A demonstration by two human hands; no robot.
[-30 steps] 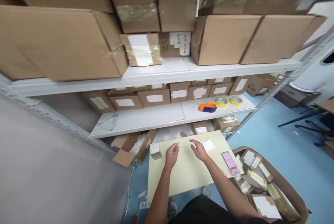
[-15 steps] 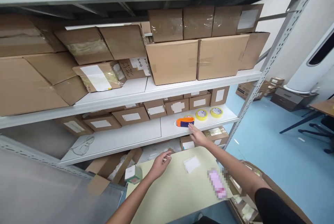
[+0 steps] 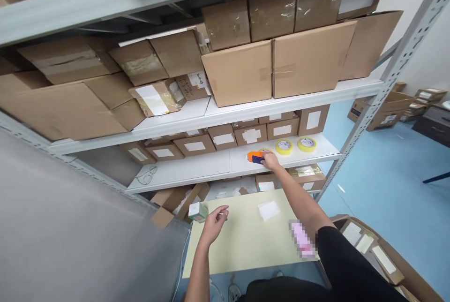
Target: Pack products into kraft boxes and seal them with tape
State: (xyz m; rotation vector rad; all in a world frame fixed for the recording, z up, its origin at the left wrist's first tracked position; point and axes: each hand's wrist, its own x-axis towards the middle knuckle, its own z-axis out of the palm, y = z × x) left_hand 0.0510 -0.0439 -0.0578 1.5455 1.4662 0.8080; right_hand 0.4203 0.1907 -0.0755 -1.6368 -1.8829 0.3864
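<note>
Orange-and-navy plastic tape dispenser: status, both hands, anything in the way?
Left hand loosely curled above pale-yellow table. Right hand at orange-and-navy tape dispenser, grip unclear. Dispenser appears on white shelf; round yellow tape rolls close by, not blocking.

Matt cardboard, painted metal and smooth plastic
Near centre, the orange-and-navy tape dispenser [image 3: 254,156] looks smooth plastic; the yellow tape rolls [image 3: 284,152] look glossy. Upper right, brown boxes [image 3: 311,60] are matt cardboard; the shelf post [image 3: 415,34] looks painted metal. Lower right, the black sleeve [image 3: 346,257] is matt cloth.
</note>
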